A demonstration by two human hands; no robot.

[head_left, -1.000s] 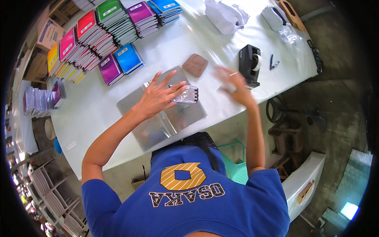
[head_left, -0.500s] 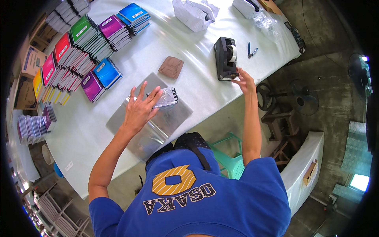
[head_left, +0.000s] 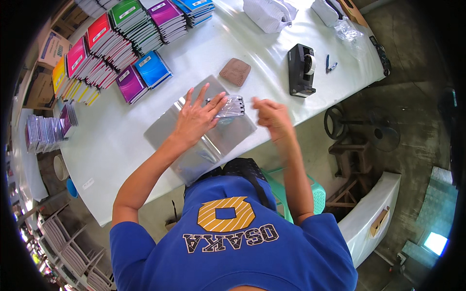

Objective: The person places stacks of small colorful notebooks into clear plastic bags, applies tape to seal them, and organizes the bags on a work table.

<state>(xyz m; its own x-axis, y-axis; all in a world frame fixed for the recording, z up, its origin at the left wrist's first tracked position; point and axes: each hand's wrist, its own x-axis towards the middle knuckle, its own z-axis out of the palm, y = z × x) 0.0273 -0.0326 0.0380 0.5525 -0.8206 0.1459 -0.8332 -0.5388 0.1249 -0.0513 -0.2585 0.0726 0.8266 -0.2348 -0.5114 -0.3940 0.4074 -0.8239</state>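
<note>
My left hand (head_left: 198, 119) lies flat with spread fingers, touching a small clear-wrapped packet (head_left: 233, 106) with dark marks along its right end. Under the packet is a stack of clear plastic sheets or sleeves (head_left: 167, 128) near the table's front edge. Just right of the packet, my right hand (head_left: 274, 119) is slightly blurred, its thumb and forefinger pinched together. Whatever is between those fingertips is too small to make out. Beyond the right hand stands a black tape dispenser (head_left: 300, 72) with a roll of tape. A brown stitched pad (head_left: 235, 72) lies behind the packet.
Spiral notebooks in coloured stacks (head_left: 114, 41) fill the far left of the white table (head_left: 116, 165), with a purple notebook (head_left: 130, 85) and a blue one (head_left: 153, 69) nearer. Small blue-handled cutters (head_left: 330, 64) and white bags (head_left: 269, 14) lie far right. A green stool (head_left: 316, 196) stands below.
My right hand has left the tape dispenser and come left to beside the packet. The left hand stays on the packet, while the whole view has shifted.
</note>
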